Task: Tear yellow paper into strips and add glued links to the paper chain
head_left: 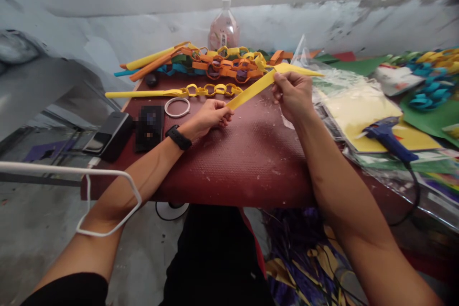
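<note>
A long yellow paper strip stretches between both hands above a dark red table. My left hand, with a black watch on its wrist, pinches the strip's near end. My right hand is closed on the strip's far part, where it folds toward a pointed yellow tip. Just beyond lies a short yellow paper chain joined to another yellow strip.
A pile of orange, yellow, blue and green paper chains lies before a plastic bottle. A white ring, two phones and a blue glue gun on yellow sheets sit around. Coloured paper covers the right side.
</note>
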